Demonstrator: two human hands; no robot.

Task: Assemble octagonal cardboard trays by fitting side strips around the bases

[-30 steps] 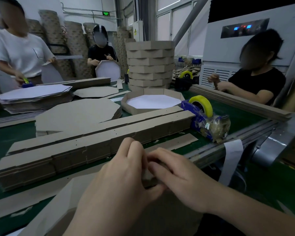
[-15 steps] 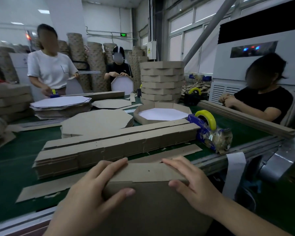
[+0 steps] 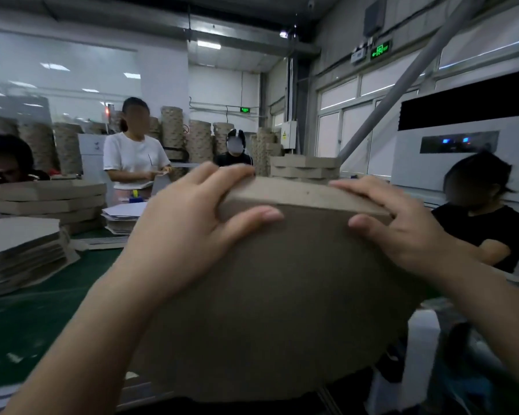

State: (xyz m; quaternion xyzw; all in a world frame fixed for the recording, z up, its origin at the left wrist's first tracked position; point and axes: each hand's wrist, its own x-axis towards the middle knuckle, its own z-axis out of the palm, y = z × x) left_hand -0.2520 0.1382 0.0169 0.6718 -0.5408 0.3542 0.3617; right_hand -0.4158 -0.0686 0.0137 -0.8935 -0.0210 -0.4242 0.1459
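A brown octagonal cardboard tray [image 3: 276,295] fills the middle of the head view, tilted up on edge with its underside facing me. Its side strip [image 3: 306,194] runs along the top edge. My left hand [image 3: 192,217] grips the upper left of the tray, fingers curled over the strip and thumb pressed on the base. My right hand [image 3: 402,226] grips the upper right the same way, fingers over the strip, thumb on the base. The tray hides the table area behind it.
A stack of cardboard bases [image 3: 21,259] lies at the left on the green table [image 3: 42,319]. Finished trays [image 3: 304,170] are stacked behind the held tray. More stacks [image 3: 51,202] sit far left. Three people work across the table, one sits at the right.
Both hands lifted the tray from low near the table edge up in front of my view and tilted it upright. The camera view rose, so the strips and tape dispenser are hidden.
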